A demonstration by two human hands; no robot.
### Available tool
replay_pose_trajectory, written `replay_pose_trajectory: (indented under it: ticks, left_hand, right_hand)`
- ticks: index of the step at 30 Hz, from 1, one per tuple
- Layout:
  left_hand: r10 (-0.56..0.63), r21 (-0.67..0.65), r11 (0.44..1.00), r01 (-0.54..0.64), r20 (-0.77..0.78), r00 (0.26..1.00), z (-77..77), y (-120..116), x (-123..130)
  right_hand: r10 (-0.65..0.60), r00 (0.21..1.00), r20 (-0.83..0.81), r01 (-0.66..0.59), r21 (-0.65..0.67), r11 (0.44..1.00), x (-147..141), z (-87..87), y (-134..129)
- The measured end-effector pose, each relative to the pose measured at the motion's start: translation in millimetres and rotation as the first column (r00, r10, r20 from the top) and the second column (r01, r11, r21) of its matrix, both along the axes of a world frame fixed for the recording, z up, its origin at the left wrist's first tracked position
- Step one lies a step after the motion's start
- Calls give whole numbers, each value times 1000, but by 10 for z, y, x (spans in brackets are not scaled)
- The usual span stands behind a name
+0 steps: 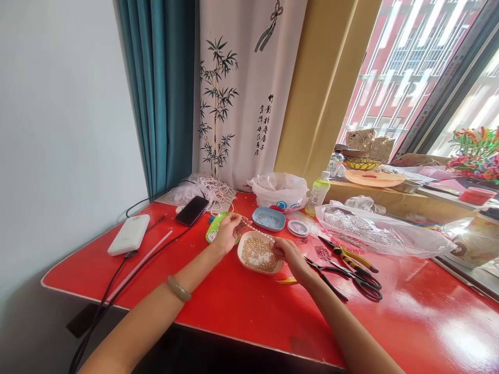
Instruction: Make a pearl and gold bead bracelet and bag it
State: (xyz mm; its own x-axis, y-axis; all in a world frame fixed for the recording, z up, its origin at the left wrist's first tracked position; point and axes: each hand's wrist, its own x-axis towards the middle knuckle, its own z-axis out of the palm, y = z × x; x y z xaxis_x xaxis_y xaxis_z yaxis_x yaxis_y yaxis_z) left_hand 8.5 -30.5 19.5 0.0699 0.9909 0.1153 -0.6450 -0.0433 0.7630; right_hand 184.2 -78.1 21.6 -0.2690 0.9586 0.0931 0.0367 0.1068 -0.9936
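A thin string of beads (255,228) is stretched between my two hands. My left hand (230,232) pinches its left end, above the edge of a green tray (213,227) holding small pale beads. My right hand (287,252) closes on the other end, at the right rim of a white tray (240,258). Gold beads (257,253) are spread in that tray, below the string. Just behind, a blue tray (268,219) holds small clear-looking pieces.
Pliers (349,257) and scissors (362,283) lie to the right on the red table (218,306). A phone (192,210), a white power bank (128,235) and cables are at the left. Plastic bags (278,189) and a bottle (317,195) stand behind.
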Motion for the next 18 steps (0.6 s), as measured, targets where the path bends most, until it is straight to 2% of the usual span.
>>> replay_pose_trajectory:
  ticks: [5,12,18]
  left_hand:
    - [-2,-10,1000,2,-13,1000,-8,-2,0]
    - [-26,27,999,27,-34,999,-59,19,30]
    - [-40,31,999,41,-53,998,-105,43,28]
  right_hand:
    - [-48,999,14,48,-13,999,11,-12,20]
    - [-26,999,23,25,23,999,-6,-5,24]
    - [-46,998,32,46,-22,999,18,5,24]
